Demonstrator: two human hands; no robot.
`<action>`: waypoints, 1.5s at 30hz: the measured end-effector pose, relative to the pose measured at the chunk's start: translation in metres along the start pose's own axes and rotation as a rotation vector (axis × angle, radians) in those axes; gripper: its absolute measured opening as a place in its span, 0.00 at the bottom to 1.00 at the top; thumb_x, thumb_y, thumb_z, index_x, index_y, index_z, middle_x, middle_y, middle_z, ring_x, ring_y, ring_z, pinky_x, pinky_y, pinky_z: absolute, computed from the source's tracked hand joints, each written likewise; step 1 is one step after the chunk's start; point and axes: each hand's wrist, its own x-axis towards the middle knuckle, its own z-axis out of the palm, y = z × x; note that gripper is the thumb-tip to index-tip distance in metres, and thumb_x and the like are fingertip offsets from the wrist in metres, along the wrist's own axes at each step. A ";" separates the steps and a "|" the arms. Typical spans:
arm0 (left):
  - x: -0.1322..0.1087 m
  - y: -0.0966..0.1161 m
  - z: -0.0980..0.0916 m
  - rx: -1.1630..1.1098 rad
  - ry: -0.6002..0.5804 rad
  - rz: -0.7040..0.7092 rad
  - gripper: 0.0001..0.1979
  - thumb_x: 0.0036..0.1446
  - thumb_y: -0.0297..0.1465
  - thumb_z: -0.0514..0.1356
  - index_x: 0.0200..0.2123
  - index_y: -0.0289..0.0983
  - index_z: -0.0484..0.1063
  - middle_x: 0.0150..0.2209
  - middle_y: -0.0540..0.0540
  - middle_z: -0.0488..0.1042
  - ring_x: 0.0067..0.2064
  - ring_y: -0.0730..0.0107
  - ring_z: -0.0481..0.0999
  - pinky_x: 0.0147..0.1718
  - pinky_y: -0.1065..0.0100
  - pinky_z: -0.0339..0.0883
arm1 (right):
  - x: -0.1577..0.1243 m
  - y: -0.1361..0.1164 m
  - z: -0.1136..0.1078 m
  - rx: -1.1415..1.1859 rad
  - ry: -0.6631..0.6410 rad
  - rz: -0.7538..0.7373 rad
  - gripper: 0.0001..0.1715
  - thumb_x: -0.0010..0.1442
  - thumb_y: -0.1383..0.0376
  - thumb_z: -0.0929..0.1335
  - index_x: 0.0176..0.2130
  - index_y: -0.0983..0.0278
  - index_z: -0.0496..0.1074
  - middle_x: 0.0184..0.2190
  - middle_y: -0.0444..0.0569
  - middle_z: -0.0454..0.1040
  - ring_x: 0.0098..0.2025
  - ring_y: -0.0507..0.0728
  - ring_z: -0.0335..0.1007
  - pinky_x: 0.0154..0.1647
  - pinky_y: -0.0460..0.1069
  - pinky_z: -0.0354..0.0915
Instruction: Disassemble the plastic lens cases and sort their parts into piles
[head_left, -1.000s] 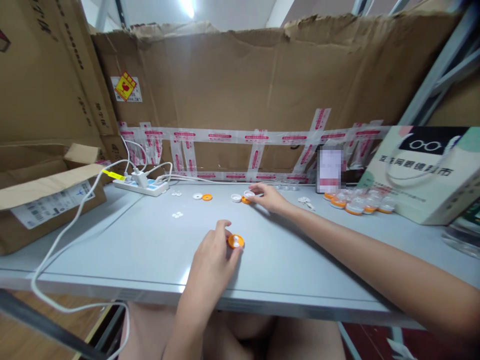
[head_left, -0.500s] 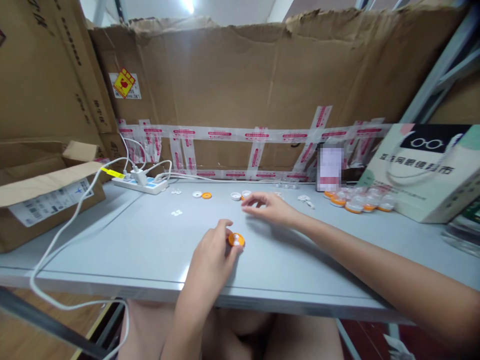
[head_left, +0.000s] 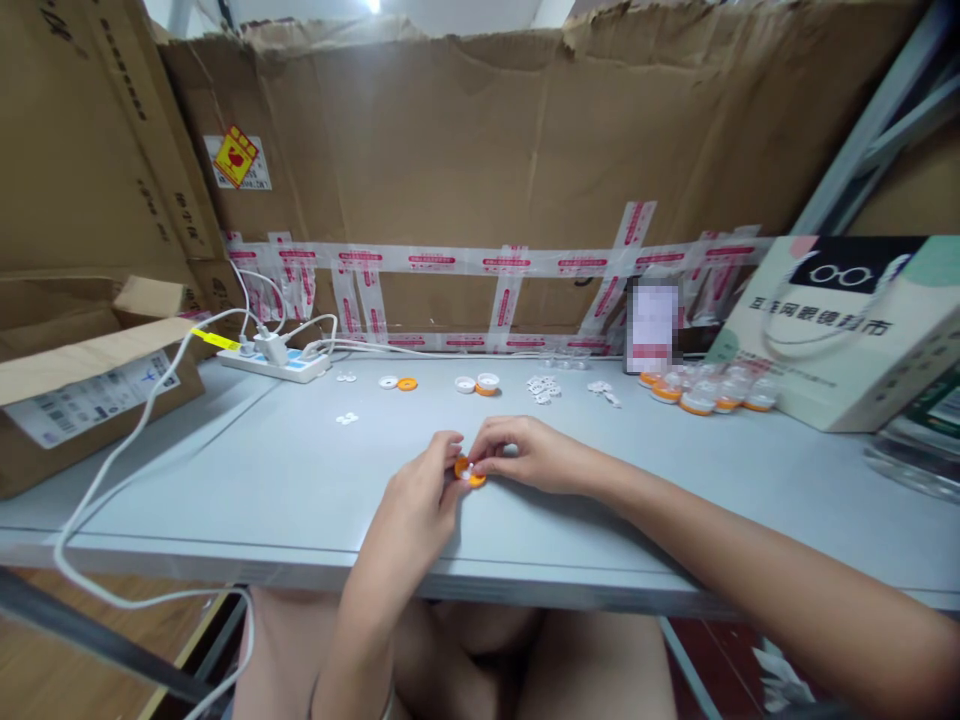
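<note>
Near the front of the table, my left hand (head_left: 426, 492) grips the rim of a round orange disc (head_left: 477, 481) with a small white part in its middle. Over that disc, my right hand (head_left: 525, 452) is closed in a pinch, its fingertips at the white part. What those fingertips hold is too small to make out. Behind my hands are a white ring (head_left: 465, 384) and an orange-and-white round piece (head_left: 487, 383). A pile of small white parts (head_left: 543, 388) lies to their right, and another small white group (head_left: 602, 392) farther right.
At the left stand an open carton (head_left: 97, 385) and a power strip (head_left: 277, 366) with a trailing white cable. Clear-domed orange pieces (head_left: 697, 398) cluster by a phone (head_left: 652, 325) and a paper bag (head_left: 817, 340). A large cardboard sheet (head_left: 450, 150) closes off the back.
My right hand has come from the round pieces at the back down to the orange disc. My left hand keeps the disc in about the same place. The view has shifted slightly.
</note>
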 end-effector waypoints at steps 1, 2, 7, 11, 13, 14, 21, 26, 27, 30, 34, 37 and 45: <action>0.000 0.001 0.000 0.001 -0.003 0.006 0.13 0.56 0.26 0.53 0.46 0.39 0.59 0.47 0.41 0.72 0.48 0.61 0.73 0.44 0.59 0.67 | 0.000 -0.001 0.000 -0.011 0.006 0.007 0.05 0.54 0.66 0.67 0.32 0.64 0.73 0.31 0.47 0.72 0.34 0.53 0.68 0.39 0.48 0.63; 0.000 0.002 0.000 0.004 -0.011 0.015 0.13 0.56 0.26 0.53 0.46 0.40 0.59 0.46 0.42 0.72 0.47 0.61 0.73 0.44 0.60 0.67 | -0.001 -0.003 0.000 -0.022 0.012 0.016 0.05 0.54 0.68 0.67 0.31 0.64 0.73 0.30 0.47 0.72 0.33 0.53 0.68 0.38 0.48 0.63; -0.002 0.012 -0.005 0.043 -0.041 0.039 0.10 0.56 0.26 0.53 0.43 0.40 0.62 0.42 0.46 0.73 0.43 0.64 0.74 0.41 0.64 0.67 | 0.001 -0.005 0.002 -0.055 0.011 0.068 0.04 0.52 0.72 0.66 0.30 0.66 0.71 0.28 0.46 0.72 0.31 0.53 0.67 0.35 0.47 0.62; -0.002 0.017 -0.008 0.080 -0.066 0.008 0.06 0.55 0.26 0.54 0.37 0.39 0.67 0.37 0.48 0.74 0.39 0.66 0.73 0.40 0.65 0.66 | 0.003 -0.004 0.005 -0.008 0.019 0.113 0.03 0.51 0.73 0.66 0.29 0.65 0.70 0.27 0.45 0.71 0.30 0.52 0.66 0.34 0.47 0.61; -0.001 0.016 -0.007 0.087 -0.058 0.000 0.06 0.55 0.26 0.54 0.36 0.38 0.69 0.35 0.48 0.74 0.38 0.66 0.73 0.39 0.66 0.65 | 0.004 -0.002 0.006 0.046 0.025 0.153 0.04 0.50 0.73 0.66 0.28 0.65 0.69 0.26 0.44 0.71 0.30 0.51 0.66 0.33 0.46 0.61; -0.001 0.015 -0.006 0.087 -0.050 0.002 0.06 0.55 0.27 0.54 0.36 0.38 0.69 0.35 0.47 0.74 0.37 0.66 0.73 0.39 0.66 0.65 | 0.005 -0.001 0.007 0.074 0.028 0.174 0.04 0.49 0.73 0.66 0.28 0.65 0.68 0.26 0.44 0.71 0.29 0.51 0.66 0.32 0.46 0.61; 0.001 0.013 -0.003 0.101 -0.026 0.021 0.05 0.55 0.26 0.54 0.33 0.37 0.70 0.34 0.46 0.75 0.35 0.67 0.73 0.37 0.67 0.65 | 0.007 0.004 0.007 0.219 0.014 0.279 0.03 0.47 0.70 0.68 0.26 0.65 0.67 0.23 0.42 0.70 0.28 0.51 0.66 0.31 0.46 0.62; 0.000 0.014 -0.005 0.114 -0.023 0.036 0.05 0.55 0.26 0.54 0.30 0.37 0.69 0.33 0.47 0.74 0.35 0.67 0.73 0.35 0.68 0.65 | 0.008 0.007 0.006 0.302 0.036 0.270 0.05 0.46 0.69 0.69 0.25 0.65 0.67 0.22 0.42 0.71 0.27 0.50 0.66 0.29 0.45 0.62; 0.000 0.014 -0.005 0.117 -0.022 0.039 0.05 0.55 0.26 0.54 0.30 0.37 0.69 0.33 0.47 0.74 0.35 0.67 0.73 0.35 0.68 0.65 | 0.008 0.007 0.006 0.314 0.029 0.267 0.05 0.46 0.68 0.69 0.25 0.65 0.67 0.22 0.42 0.71 0.27 0.50 0.66 0.29 0.45 0.62; -0.001 0.012 -0.005 0.120 -0.003 0.045 0.05 0.56 0.27 0.55 0.31 0.38 0.71 0.39 0.45 0.74 0.41 0.65 0.73 0.41 0.66 0.65 | 0.007 0.007 0.005 0.326 0.010 0.257 0.04 0.46 0.68 0.69 0.26 0.65 0.68 0.23 0.42 0.72 0.27 0.50 0.67 0.30 0.45 0.62; 0.000 0.009 -0.004 0.160 0.024 0.059 0.09 0.57 0.29 0.54 0.31 0.38 0.74 0.42 0.44 0.72 0.46 0.62 0.71 0.46 0.62 0.63 | 0.006 0.007 0.005 0.297 0.016 0.264 0.05 0.47 0.68 0.69 0.26 0.65 0.68 0.23 0.43 0.71 0.27 0.50 0.66 0.30 0.45 0.61; 0.005 0.009 -0.007 0.177 -0.008 0.048 0.10 0.56 0.27 0.54 0.29 0.37 0.75 0.36 0.44 0.73 0.39 0.65 0.72 0.40 0.65 0.65 | 0.005 0.006 0.005 0.276 0.007 0.262 0.08 0.47 0.65 0.70 0.27 0.66 0.68 0.23 0.42 0.70 0.27 0.49 0.64 0.28 0.44 0.60; 0.029 0.020 -0.024 0.348 -0.227 -0.022 0.08 0.50 0.26 0.55 0.26 0.37 0.75 0.28 0.46 0.74 0.30 0.68 0.71 0.28 0.71 0.61 | 0.005 0.004 0.003 0.250 -0.044 0.260 0.17 0.44 0.56 0.72 0.28 0.66 0.69 0.22 0.41 0.67 0.26 0.49 0.60 0.26 0.44 0.57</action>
